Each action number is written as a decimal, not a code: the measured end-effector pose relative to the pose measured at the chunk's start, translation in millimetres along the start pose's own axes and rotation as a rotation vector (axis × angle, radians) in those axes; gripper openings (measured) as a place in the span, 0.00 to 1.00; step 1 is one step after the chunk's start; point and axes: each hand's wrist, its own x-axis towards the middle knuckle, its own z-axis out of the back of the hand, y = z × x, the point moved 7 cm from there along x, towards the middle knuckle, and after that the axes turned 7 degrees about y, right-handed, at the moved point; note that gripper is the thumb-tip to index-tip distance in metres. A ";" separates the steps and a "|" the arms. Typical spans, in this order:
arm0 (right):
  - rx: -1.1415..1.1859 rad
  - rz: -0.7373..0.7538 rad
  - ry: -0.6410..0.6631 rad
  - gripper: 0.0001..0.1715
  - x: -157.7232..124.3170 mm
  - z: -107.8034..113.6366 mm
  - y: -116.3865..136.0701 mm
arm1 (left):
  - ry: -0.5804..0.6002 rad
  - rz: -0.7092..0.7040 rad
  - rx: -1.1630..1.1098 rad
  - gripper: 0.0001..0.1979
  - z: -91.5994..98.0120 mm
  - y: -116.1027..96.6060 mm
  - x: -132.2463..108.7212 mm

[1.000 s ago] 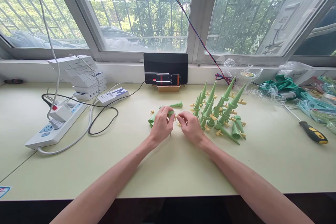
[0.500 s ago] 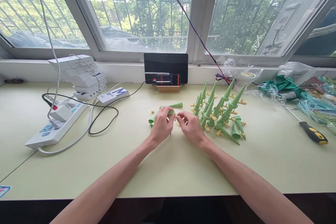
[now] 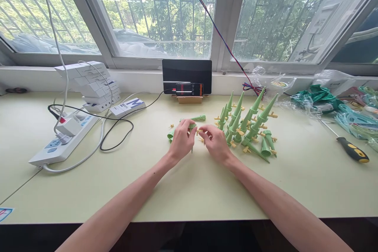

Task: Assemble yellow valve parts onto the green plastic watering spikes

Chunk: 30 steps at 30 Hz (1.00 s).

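While a green tapered plastic spike [image 3: 192,126] is gripped in the left hand [image 3: 182,140], seemingly for steadiness, a small yellow T-shaped plastic valve [image 3: 199,131] is pinched by the right hand [image 3: 216,142]; whether the two parts touch cannot be told. At three o'clock, matching spikes [image 3: 243,123] are stood points-up, probably for stability; at twelve, another spike [image 3: 199,118] is laid flat.
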 end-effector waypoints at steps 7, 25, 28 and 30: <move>-0.003 -0.035 0.037 0.15 0.7 -2.6 -5.8 | 0.003 0.002 -0.027 0.02 -1.1 0.2 -0.9; -0.001 -0.023 0.025 0.12 0.1 -2.2 -0.5 | 0.009 0.008 -0.002 0.02 -1.1 -0.8 -0.8; 0.027 -0.021 0.028 0.11 -0.4 -2.5 -1.8 | -0.001 0.007 0.002 0.02 0.2 -1.9 -0.5; 0.051 -0.025 0.043 0.11 -0.5 -3.3 -3.1 | -0.002 0.006 0.000 0.02 0.4 -2.1 -0.5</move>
